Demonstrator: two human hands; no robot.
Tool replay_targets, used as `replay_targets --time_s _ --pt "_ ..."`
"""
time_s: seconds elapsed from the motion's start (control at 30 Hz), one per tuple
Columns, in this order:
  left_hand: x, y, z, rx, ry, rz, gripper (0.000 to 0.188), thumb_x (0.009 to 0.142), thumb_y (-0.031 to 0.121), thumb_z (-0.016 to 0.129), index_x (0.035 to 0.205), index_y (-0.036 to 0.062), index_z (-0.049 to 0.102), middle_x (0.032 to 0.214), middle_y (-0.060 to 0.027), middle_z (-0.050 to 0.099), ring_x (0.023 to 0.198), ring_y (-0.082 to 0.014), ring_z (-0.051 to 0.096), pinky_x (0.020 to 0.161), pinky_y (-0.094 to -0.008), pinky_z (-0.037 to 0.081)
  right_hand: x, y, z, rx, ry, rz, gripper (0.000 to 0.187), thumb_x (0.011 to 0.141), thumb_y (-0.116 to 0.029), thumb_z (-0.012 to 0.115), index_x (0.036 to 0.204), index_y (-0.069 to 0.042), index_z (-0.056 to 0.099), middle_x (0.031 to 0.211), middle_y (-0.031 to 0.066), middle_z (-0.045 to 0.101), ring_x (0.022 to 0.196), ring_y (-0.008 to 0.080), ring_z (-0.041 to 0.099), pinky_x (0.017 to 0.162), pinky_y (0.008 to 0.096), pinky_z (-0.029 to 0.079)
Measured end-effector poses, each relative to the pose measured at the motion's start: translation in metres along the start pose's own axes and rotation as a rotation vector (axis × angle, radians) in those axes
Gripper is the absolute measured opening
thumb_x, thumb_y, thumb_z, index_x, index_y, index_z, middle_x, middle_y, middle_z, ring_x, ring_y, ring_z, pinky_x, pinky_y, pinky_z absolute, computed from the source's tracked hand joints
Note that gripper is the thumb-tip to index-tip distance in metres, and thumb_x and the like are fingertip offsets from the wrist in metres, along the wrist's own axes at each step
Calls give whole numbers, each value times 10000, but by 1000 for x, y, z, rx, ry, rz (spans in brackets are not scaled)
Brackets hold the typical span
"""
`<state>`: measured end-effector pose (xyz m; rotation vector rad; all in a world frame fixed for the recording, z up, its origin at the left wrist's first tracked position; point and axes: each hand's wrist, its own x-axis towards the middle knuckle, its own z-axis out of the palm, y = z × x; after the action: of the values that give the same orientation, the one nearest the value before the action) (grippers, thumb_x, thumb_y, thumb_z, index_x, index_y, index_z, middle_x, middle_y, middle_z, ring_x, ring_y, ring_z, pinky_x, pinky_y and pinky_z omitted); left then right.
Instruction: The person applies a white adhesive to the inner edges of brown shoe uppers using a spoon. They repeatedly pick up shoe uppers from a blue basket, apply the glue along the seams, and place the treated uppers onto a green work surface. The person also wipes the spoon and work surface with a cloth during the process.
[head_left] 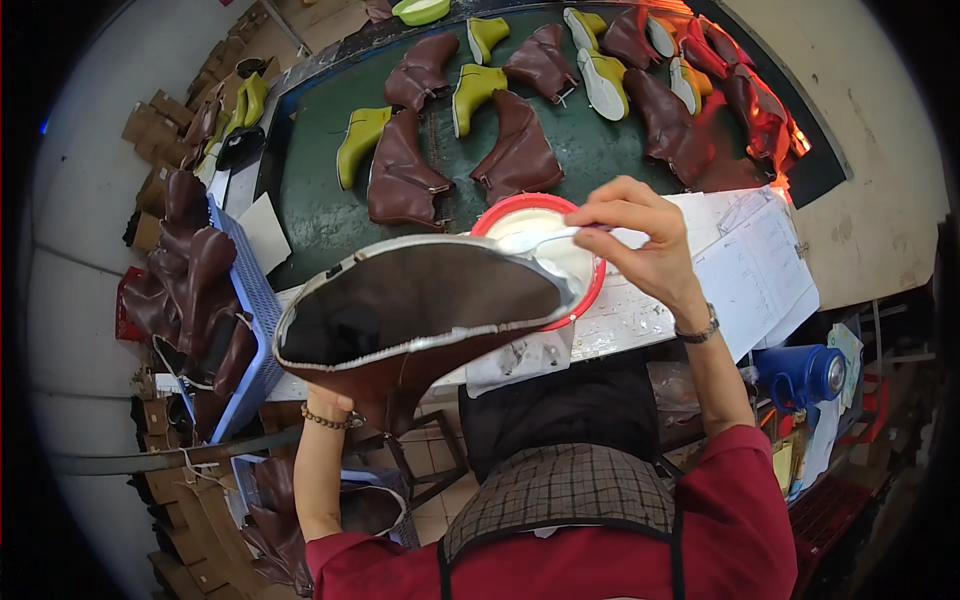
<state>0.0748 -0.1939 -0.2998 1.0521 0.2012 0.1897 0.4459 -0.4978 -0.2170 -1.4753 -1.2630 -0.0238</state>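
A brown leather boot upper (400, 375), tilted with its wide opening toward me, is held up by my left hand (328, 402). Most of that hand's fingers are hidden behind the leather. White paste lines much of the opening's rim, thickest at the right end. My right hand (640, 235) pinches a white-handled brush (548, 237), whose head lies at the rim's right end. Just behind and beneath the brush stands a red tub (598, 290) of white paste, partly covered by the boot.
On the green conveyor belt (320, 215) lie several brown uppers (408, 170) and yellow-green boot forms (362, 140); red light glows at its right end. A blue crate (262, 340) of uppers stands left. Papers (755, 275) and a blue jug (800, 376) are at right.
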Motion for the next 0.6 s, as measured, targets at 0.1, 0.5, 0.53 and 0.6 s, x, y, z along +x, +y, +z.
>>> replay_targets --time_s 0.1,0.5,0.53,0.6 --pt "-6 4 5 26 50 39 1107 540 177 952 1503 -20 442 1486 -187 542 1381 -336 515 1189 -472 385 10 -5 10 -9 -27 -45 161 811 -114 841 966 -97 800 906 2 719 815 137 649 798 303 398" --pt "11 -5 55 228 71 95 1317 474 326 1010 1559 -15 346 1506 -177 515 1385 -324 507 1195 -467 376 27 -19 13 -37 -131 -164 136 846 -167 823 968 -109 812 897 -7 728 811 129 646 819 299 386" --pt "14 -8 60 241 48 81 1335 468 338 1014 1563 -14 338 1508 -176 513 1385 -323 507 1196 -466 375 31 -21 10 -69 -163 -168 142 836 -151 826 970 -108 812 902 -1 731 823 135 650 830 302 394" --pt "17 -10 69 262 5 46 1371 457 363 1024 1572 -13 322 1511 -174 508 1385 -321 505 1197 -466 374 39 -27 7 -118 -231 -182 159 816 -118 832 974 -104 813 912 11 736 847 147 660 850 308 410"
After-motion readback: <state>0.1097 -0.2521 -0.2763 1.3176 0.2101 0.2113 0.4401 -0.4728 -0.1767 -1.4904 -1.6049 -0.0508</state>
